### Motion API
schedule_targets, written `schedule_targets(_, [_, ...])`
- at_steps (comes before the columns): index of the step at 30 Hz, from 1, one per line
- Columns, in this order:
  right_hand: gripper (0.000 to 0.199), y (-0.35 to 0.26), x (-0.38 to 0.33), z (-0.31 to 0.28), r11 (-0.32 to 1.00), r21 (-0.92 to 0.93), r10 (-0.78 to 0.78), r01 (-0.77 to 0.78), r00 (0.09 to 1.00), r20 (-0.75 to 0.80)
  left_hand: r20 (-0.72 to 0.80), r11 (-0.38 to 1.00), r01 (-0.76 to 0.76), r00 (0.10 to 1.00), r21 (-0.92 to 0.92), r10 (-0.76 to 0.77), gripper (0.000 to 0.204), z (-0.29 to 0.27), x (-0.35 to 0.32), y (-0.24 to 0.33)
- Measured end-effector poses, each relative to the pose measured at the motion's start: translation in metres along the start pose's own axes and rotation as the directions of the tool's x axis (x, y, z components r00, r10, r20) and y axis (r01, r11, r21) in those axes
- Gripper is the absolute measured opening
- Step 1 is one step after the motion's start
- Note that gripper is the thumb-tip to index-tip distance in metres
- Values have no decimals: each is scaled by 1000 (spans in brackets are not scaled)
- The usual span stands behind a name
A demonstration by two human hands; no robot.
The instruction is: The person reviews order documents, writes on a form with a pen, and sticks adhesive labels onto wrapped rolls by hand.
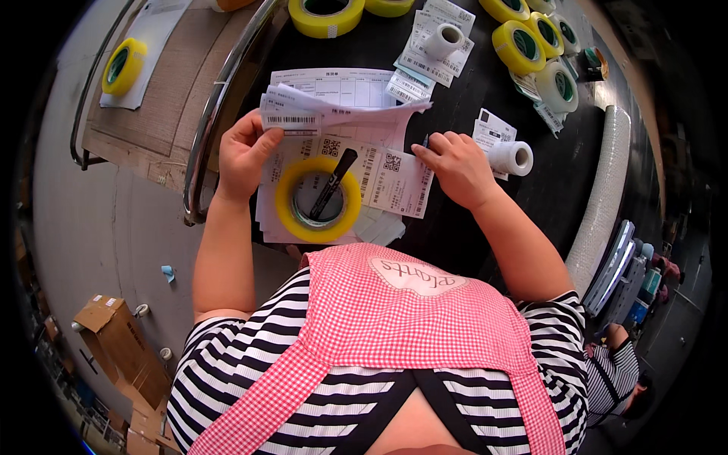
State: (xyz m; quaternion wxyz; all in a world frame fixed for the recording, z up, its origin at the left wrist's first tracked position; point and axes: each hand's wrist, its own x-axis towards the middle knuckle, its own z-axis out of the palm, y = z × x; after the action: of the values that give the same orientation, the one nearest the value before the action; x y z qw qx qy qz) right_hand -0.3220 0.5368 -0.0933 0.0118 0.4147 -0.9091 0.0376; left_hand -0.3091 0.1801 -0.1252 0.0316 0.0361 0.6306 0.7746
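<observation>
Bench: dark bench seen from above, with a grey floor on the left side.
Left hand: the left hand is closed on a paper slip, pinched between thumb and fingers, with its edge lifted off the pile.
Right hand: the right hand lies flat with fingers bent on the paper pile. A small blue thing peeks out at the fingertips; I cannot tell if the hand holds it.
Tape roll: a yellow tape roll lies flat on the papers, between the two hands and just below them.
Black marker: a black marker rests slanted across the roll's hole, its top end pointing up and to the right.
Nearer hand: the left hand is closer to the roll; the right hand is a bit farther.
Around: more yellow rolls at the far edge, a white roll just beside the right hand, a cardboard box on the floor.
</observation>
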Motion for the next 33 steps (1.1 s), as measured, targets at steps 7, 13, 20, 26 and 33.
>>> schedule_targets(7, [15,54,2,-25,959,-221,131,-175,971,-199,150,994,-38,987,-105,53,12,-14,-17,-6])
schedule_targets(13, [15,14,55,5,92,992,656,-81,755,1,157,990,-12,987,-137,34,15,-18,-18,-12])
schedule_targets(20, [14,15,91,43,63,991,672,-118,739,45,176,993,19,984,-116,2,17,-16,-15,-13])
schedule_targets(26, [5,19,85,48,490,864,511,-117,841,-176,179,989,45,984,-140,-19,17,-18,-14,-16])
schedule_targets(33, [6,17,89,60,575,813,510,-89,816,-271,186,991,58,982,-121,-34,16,-16,-13,-14])
